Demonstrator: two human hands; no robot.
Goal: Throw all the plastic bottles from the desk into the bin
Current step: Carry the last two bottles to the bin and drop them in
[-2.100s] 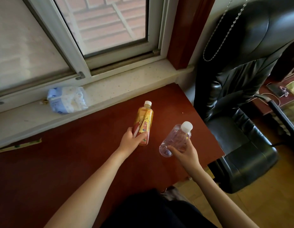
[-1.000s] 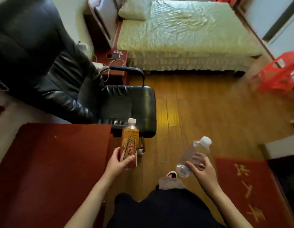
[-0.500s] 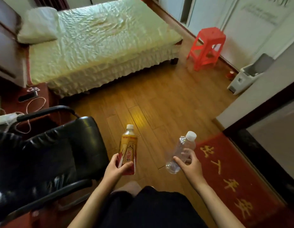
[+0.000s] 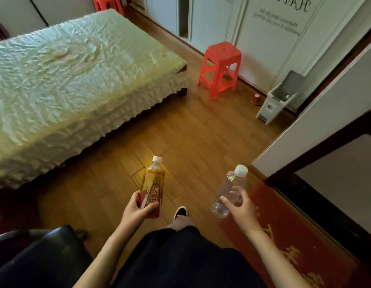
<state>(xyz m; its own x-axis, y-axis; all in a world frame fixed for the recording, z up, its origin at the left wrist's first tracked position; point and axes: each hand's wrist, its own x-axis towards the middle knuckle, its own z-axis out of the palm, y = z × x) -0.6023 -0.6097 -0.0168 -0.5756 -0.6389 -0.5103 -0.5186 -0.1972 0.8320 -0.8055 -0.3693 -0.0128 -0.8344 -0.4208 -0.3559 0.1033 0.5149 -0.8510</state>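
Observation:
My left hand grips the lower part of a yellow-and-red drink bottle with a white cap, held upright over the wooden floor. My right hand holds a clear empty plastic bottle with a white cap, tilted to the right. A white bin with its grey lid raised stands on the floor at the far right, against the white wall panels, well beyond both hands. The desk is out of view.
A bed with a pale green cover fills the left. A red plastic stool stands left of the bin, with a small red cup between them. A red rug lies at the right, a black chair at the lower left.
The view has swung away from the desk and window, past the black chair, toward the bed, stool and bin. Both hands keep their bottles, and the bin is nearer.

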